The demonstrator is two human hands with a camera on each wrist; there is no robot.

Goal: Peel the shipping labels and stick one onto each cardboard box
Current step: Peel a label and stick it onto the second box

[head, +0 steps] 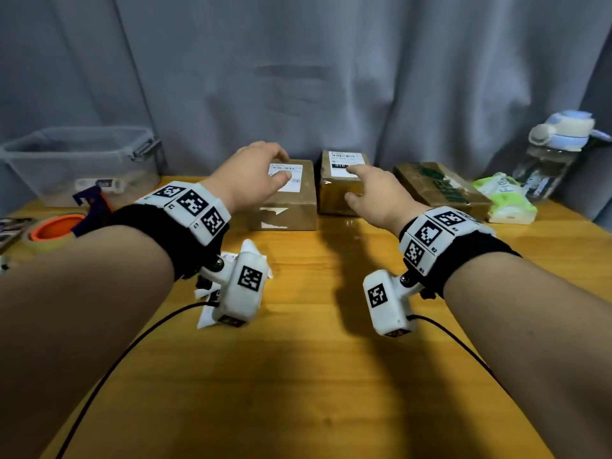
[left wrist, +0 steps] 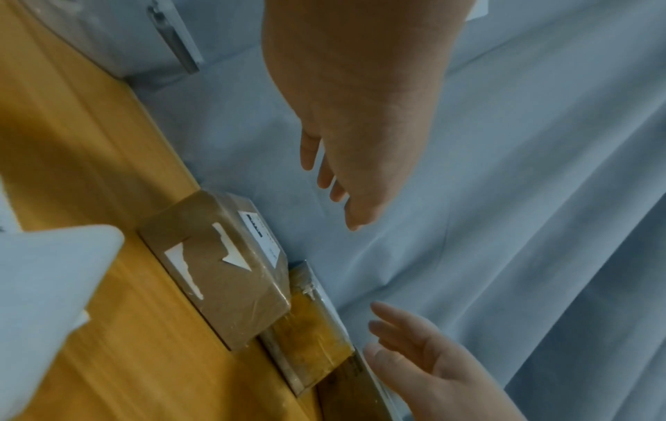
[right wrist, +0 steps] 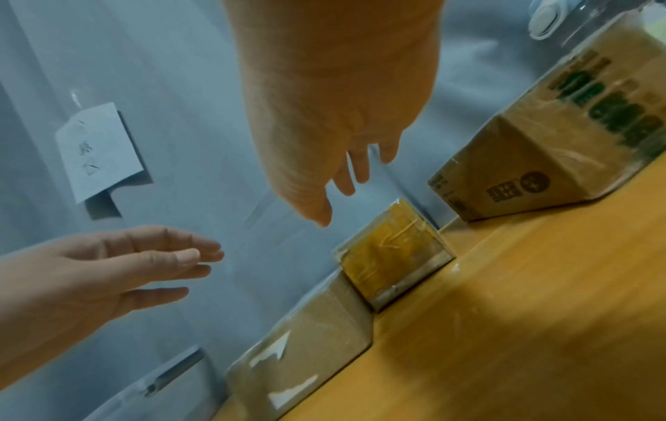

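Observation:
Three cardboard boxes stand in a row at the back of the wooden table. The left box carries a white shipping label on top. So does the middle box, whose label sits near the curtain. I see no white label on the right box, which has green print. My left hand hovers above the left box, fingers straight, holding nothing. Over the middle box my right hand hangs open and empty too.
White paper scraps lie on the table under my left wrist. At the left are a clear plastic bin, an orange-cored tape roll and a purple tool. A water bottle and a green tissue pack stand at the right. A grey curtain hangs behind.

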